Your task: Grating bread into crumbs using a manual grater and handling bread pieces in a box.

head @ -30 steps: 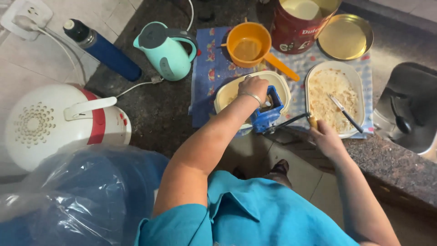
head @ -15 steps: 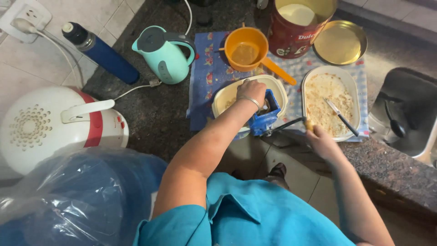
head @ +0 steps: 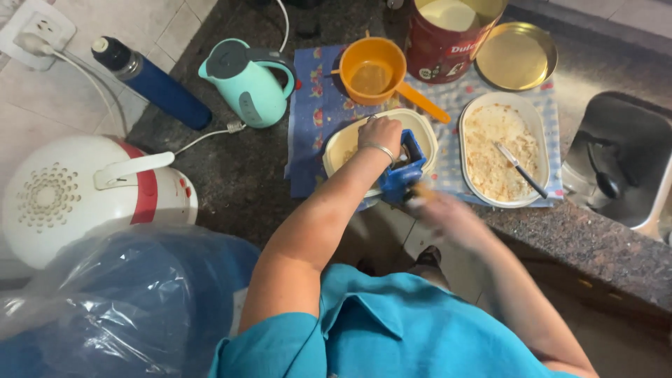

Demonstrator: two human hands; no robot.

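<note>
Here my left hand (head: 381, 133) presses down, clenched, on the top of the blue hand-crank grinder (head: 402, 168), which is clamped at the front edge of the counter (head: 238, 175), just over the cream bowl (head: 343, 143). My right hand (head: 437, 206) is blurred at the crank below the edge, so I cannot tell whether it grips the handle firmly. To do this well, I judge the left hand should bear straight down so the grinder does not rock, while the right turns evenly. The white dish of crumbs (head: 500, 147) with a utensil lies just beside it, toward the sink (head: 616, 168); the orange strainer (head: 371, 66) sits behind the bowl.
</note>
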